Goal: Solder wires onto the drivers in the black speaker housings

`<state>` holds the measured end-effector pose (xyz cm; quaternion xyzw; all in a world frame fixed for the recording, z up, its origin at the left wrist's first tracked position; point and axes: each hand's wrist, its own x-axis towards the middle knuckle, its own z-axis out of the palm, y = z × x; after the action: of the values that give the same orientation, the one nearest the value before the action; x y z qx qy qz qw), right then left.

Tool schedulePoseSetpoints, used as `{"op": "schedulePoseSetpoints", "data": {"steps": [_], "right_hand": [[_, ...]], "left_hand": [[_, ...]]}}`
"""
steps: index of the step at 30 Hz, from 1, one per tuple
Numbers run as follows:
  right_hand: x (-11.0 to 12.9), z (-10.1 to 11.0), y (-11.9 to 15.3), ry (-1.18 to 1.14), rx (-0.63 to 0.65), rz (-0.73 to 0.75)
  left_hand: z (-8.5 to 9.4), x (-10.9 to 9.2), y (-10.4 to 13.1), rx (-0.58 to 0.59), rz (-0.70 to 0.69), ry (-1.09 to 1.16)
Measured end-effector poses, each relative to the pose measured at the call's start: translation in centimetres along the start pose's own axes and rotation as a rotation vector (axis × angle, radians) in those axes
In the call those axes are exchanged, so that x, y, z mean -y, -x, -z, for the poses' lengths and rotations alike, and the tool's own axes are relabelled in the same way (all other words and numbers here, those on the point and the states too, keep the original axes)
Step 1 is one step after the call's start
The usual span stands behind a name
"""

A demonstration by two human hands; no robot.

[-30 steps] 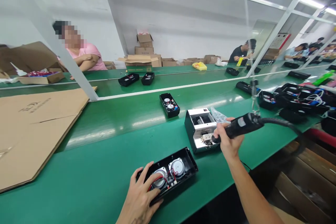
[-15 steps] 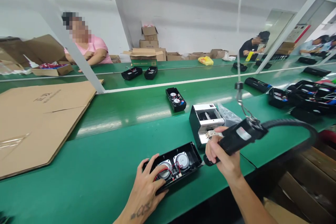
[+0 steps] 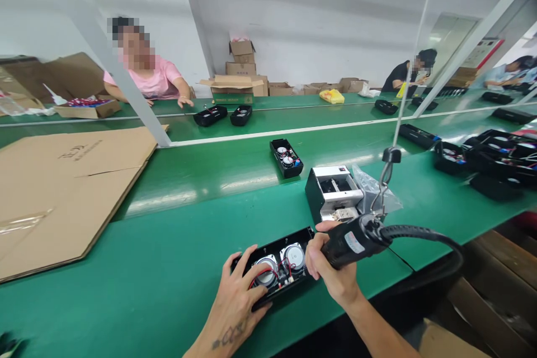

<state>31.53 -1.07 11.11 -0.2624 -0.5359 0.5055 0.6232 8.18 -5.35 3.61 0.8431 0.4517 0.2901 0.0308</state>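
Observation:
In front of me an open black speaker housing lies on the green bench. It holds two round silver speakers with red and black wires. My left hand grips the left end, its fingers reaching over the left speaker and its thumb at the near side. My right hand is wrapped round a black electric screwdriver, slanted over the right end of the housing. The screwdriver's tip is hidden behind my fingers. It hangs by a metal hook from a cord, and a thick black cable leaves its rear.
A black and white screw feeder stands just beyond the screwdriver, beside a clear plastic bag. Another speaker housing sits farther back. Flattened cardboard covers the left. More housings are heaped at right. Co-workers sit across the bench.
My right hand has brought the screwdriver left, from beside the housing to over its right end. My left hand keeps its hold. Across the bench, a person in pink has shifted their arms.

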Motion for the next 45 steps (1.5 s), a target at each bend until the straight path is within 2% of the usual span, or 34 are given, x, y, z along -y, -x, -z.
{"op": "schedulePoseSetpoints", "data": {"steps": [6,13,18,21,24,26,28,31,33,36,39,45], "right_hand": [[-0.4,-0.2,0.2,0.057,0.041,-0.013],[-0.3,-0.1,0.9,0.203,0.020,-0.050],[-0.3,-0.1,1.3,0.299,0.048,-0.012],[-0.5,-0.3,1.7,0.272,0.044,-0.023],[0.4,0.1,0.9,0.153,0.040,-0.044],[1.8,1.0,-0.7,0.077,-0.067,0.004],[3.6,2.5,-2.9,0.080,-0.280,0.105],[5.1,5.3,-6.1,0.276,-0.529,0.233],[5.0,6.8,-7.6,0.410,-0.575,0.246],[3.6,8.1,-8.4,0.519,-0.554,0.179],[2.7,8.5,-8.3,0.551,-0.491,0.099],[3.1,7.7,-6.2,0.417,-0.222,-0.182]], "left_hand": [[-0.1,0.1,0.0,0.003,-0.007,-0.003],[0.3,-0.1,-0.3,0.013,-0.006,0.008],[0.3,-0.3,-0.2,0.018,-0.002,0.003],[0.3,-0.2,-0.3,0.032,0.009,0.005],[0.2,0.0,-0.4,0.030,-0.011,-0.008],[0.2,0.2,-0.4,0.005,-0.028,-0.014],[0.0,0.1,-0.4,-0.026,-0.033,-0.009],[-0.1,-0.3,-0.5,-0.049,-0.016,-0.011],[-0.2,-0.6,-0.6,-0.039,-0.002,-0.026],[-0.2,-0.8,-0.8,-0.030,-0.007,-0.048],[-0.2,-0.7,-0.7,-0.011,-0.009,-0.059],[-0.5,-0.6,-0.7,-0.032,-0.024,-0.074]]}}
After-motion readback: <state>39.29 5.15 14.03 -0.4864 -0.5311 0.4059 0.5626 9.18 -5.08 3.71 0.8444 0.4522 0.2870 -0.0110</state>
